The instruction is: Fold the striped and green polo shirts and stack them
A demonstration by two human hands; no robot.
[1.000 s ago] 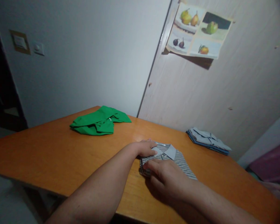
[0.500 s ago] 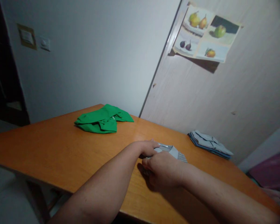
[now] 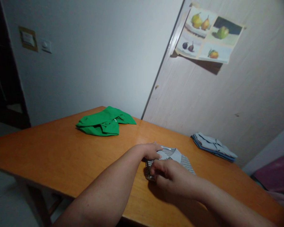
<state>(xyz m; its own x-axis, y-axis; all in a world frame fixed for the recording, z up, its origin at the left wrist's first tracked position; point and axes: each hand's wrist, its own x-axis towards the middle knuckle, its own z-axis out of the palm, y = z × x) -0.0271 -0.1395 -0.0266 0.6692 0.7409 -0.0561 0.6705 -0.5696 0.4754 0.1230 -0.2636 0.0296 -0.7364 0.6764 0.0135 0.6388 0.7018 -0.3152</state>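
Note:
A folded shirt (image 3: 186, 163) with grey stripes and a pale grey collar lies on the wooden table (image 3: 49, 151), partly covered by my hands. My left hand (image 3: 152, 151) rests on its left side beside the collar, fingers stretched out and pressing down. At the shirt's near edge is my right hand (image 3: 167, 175), its fingers loosely curled and a gap showing between thumb and forefinger. Its fingertips are close to a dark, speckled part of the shirt; whether they touch it I cannot tell.
A crumpled green shirt (image 3: 101, 123) lies at the table's back left. Folded grey and blue clothes (image 3: 214, 146) are stacked at the back right, near the wall. A fruit picture (image 3: 209, 34) hangs above. Pinkish cloth (image 3: 274, 170) is beyond the right edge.
My right hand has moved a little right and toward me, its fingers loosening, and more of the striped shirt shows. My left hand has stayed on the shirt.

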